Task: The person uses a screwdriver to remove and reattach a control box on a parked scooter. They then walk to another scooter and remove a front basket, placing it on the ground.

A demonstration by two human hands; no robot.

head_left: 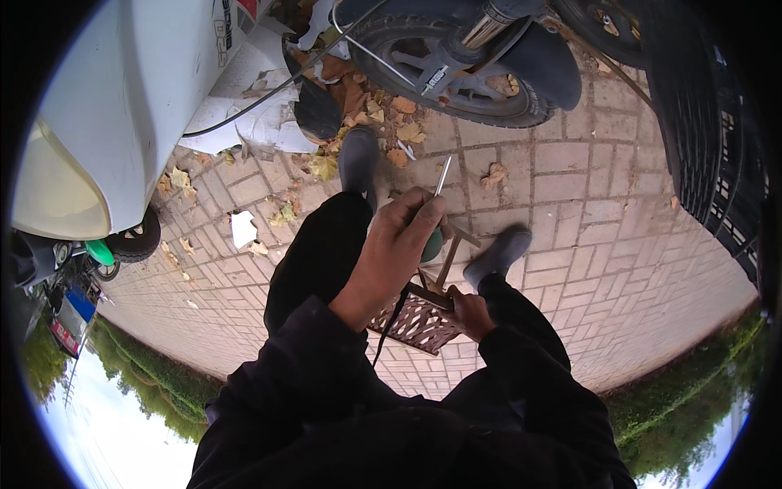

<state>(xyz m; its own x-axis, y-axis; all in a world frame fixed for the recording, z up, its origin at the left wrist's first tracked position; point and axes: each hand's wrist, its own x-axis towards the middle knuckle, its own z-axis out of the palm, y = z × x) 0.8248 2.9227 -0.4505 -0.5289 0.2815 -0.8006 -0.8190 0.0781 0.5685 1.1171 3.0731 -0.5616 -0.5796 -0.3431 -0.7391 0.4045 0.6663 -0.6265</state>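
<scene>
Raised over the paving, my left hand (399, 236) is closed around a screwdriver, its bright metal shaft (444, 175) pointing up and away from me. Most of the handle is hidden in the fist; a rounded green part (432, 244) shows just below the fingers, perhaps the handle's end. Lower and to the right, my right hand (471, 315) grips the edge of a small brown stool (419, 326) with a woven-looking seat. The stool is tilted, and one T-shaped leg frame (452, 253) sticks up beyond the hand. A thin black cord (391, 326) hangs beside the seat.
Ahead, a motorbike's front wheel (521, 106) rests on the brick paving (586, 196) among dry leaves (350, 94). White vehicle bodywork (147, 90) fills the left. A black ribbed crate-like object (692, 122) stands at right. My shoes (498, 254) are on the paving.
</scene>
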